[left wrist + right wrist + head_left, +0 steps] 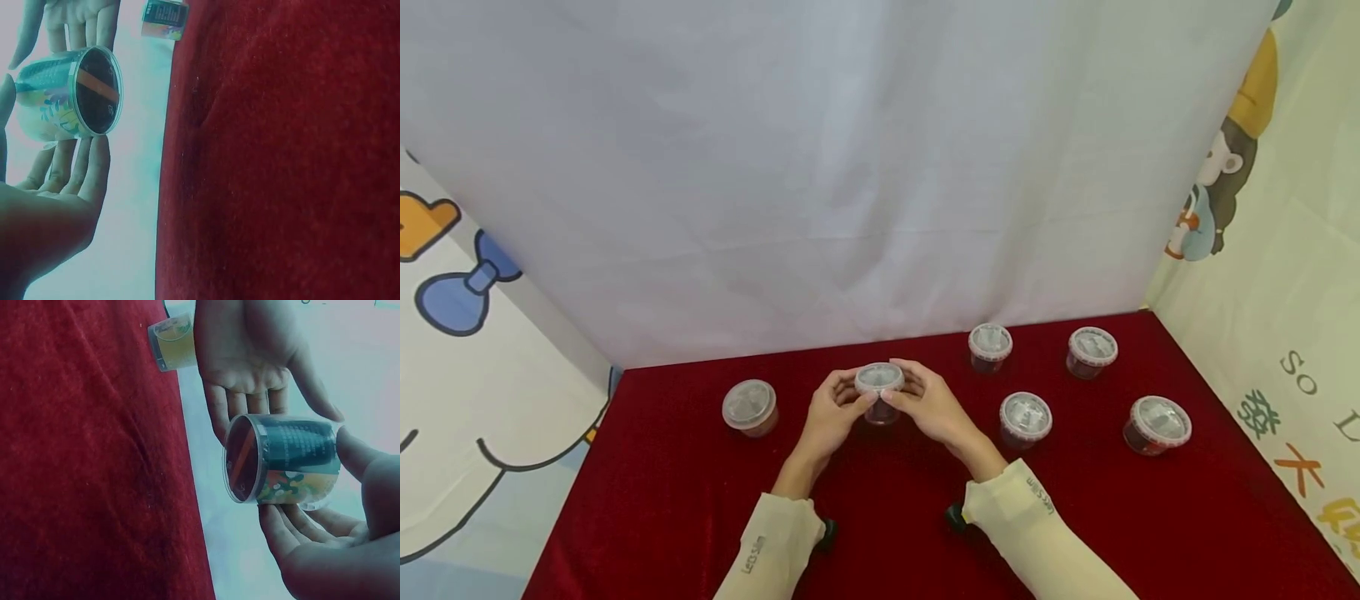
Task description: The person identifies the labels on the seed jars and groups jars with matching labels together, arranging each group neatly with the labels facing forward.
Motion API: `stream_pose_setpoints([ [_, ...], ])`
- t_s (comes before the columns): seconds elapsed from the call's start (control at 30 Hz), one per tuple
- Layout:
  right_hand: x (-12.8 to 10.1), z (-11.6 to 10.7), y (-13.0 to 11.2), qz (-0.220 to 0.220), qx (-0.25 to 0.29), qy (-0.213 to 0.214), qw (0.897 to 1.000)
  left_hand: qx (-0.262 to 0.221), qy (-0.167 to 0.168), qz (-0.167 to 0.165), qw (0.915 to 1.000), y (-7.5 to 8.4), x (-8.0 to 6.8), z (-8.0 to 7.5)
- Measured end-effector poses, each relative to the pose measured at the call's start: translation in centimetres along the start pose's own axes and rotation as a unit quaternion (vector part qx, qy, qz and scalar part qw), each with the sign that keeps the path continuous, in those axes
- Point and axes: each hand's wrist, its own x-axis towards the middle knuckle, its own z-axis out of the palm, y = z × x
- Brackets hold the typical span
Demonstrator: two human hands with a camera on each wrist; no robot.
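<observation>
Tub (881, 411), transparent plastic with a lid, is upright in both hands, raised off the red-clothed table (887, 542) around mid-width. Left hand (833, 408): grip closed to tub width, fingers on the far left side, thumb on the near side by the lid rim. Right hand (934, 408): same hold mirrored, fingers far right, thumb near. Wrist views show the base, dark with an orange strip (245, 456), plus a printed label (303, 450) with a dark text panel and multicoloured pattern.

Other lidded tubs, all on the table: left tub (750, 407), left of the left hand; on the right, inner far tub (989, 348), outer far tub (1091, 353), inner near tub (1026, 420) just beside the right forearm, outer near tub (1157, 426) near the right edge. Plain white curtain (850, 167) on the far side.
</observation>
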Motion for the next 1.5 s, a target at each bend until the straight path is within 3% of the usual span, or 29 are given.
stream_pose_setpoints([
  [0.33, -0.22, -0.5, -0.12, 0.006, -0.012, -0.014, 1.0, 0.003, -0.044, -0.001, 0.999, 0.06, -0.21, -0.49],
  [0.77, -0.19, 0.14, -0.14, 0.013, 0.007, 0.006, 1.0, 0.011, 0.01, -0.009, 0.9999, 0.16, -0.25, 0.18],
  [1.33, -0.14, -0.62, 0.0, 0.01, 0.001, -0.023, 1.0, -0.029, -0.035, -0.027, 0.9986, 0.23, -0.44, -0.18],
  [1.5, -0.13, -0.4, 0.09, 0.014, 0.012, -0.017, 1.0, -0.035, -0.025, -0.019, 0.9989, 0.13, -0.52, -0.02],
])
